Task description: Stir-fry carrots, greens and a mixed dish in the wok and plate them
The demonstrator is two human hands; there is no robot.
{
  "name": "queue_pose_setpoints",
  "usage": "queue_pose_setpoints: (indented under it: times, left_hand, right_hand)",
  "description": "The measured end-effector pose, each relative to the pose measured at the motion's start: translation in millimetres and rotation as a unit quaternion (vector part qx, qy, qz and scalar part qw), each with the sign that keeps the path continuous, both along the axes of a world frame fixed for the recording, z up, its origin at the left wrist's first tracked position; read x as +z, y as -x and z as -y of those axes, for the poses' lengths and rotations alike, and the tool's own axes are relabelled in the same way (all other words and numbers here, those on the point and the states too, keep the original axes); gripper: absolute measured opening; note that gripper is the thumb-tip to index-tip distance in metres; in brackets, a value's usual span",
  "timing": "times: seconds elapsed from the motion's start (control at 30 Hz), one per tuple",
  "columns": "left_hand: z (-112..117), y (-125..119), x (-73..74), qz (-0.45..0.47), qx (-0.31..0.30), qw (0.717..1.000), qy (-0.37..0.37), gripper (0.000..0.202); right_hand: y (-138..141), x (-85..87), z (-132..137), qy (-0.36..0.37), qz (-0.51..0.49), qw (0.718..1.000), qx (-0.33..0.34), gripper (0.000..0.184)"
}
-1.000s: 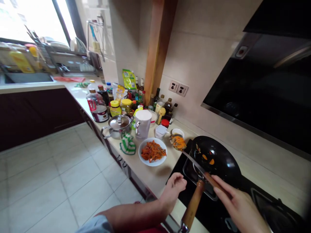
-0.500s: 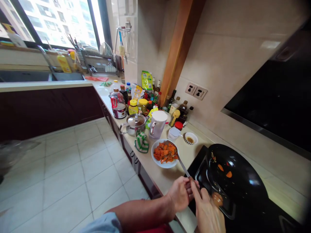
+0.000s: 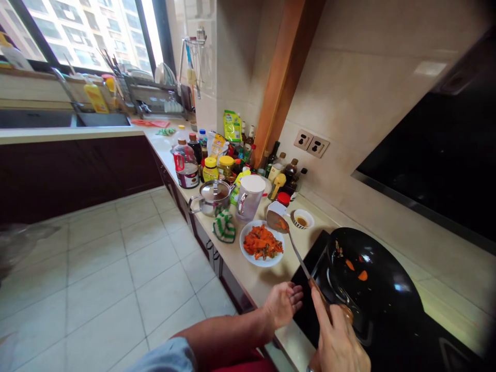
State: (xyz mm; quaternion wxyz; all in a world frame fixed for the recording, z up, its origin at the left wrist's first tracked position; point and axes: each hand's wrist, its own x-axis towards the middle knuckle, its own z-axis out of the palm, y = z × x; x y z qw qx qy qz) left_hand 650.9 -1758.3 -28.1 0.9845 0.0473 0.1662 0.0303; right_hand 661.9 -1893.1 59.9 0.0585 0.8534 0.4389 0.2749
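My right hand (image 3: 338, 336) grips the brown wooden handle of a metal spatula (image 3: 297, 254), index finger stretched along it. The spatula's blade is raised beside the plate, with a few orange bits on it. Left of the handle, my left hand (image 3: 285, 305) is empty, palm turned up, fingers loosely curled and apart. Sliced carrots (image 3: 263, 241) with bits of green lie heaped on a white plate (image 3: 244, 252) at the counter's edge. A black wok (image 3: 391, 289) sits on the stove at right, with a few carrot slices left inside.
Behind the plate stand a plastic pitcher (image 3: 250, 199), a lidded steel pot (image 3: 214, 202), a small sauce bowl (image 3: 303, 220) and a green-striped cloth (image 3: 223, 227). Several bottles and jars crowd the counter by the wall. The range hood (image 3: 437, 165) slants overhead at right.
The spatula has lifted off the carrots and swung up and right of the plate. My left hand has come away from the handle, lower and to the left.
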Motion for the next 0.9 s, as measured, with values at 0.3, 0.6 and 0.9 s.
queue_pose_setpoints:
  times: [0.3,0.6,0.9]
  left_hand:
    - [0.1,3.5,42.1,0.100,-0.008,0.995,-0.008,0.028]
    - [-5.8,1.0,36.8,0.127,0.000,0.991,-0.043,0.033]
    - [0.8,-1.2,36.4,0.068,-0.042,0.976,-0.200,0.048]
  right_hand:
    - [-2.3,-19.2,1.2,-0.024,0.030,0.999,0.004,0.089]
    - [-3.8,-21.1,6.9,-0.029,-0.012,0.999,0.009,0.095]
    - [-39.8,1.4,22.8,-0.193,-0.331,0.924,-0.004,0.044]
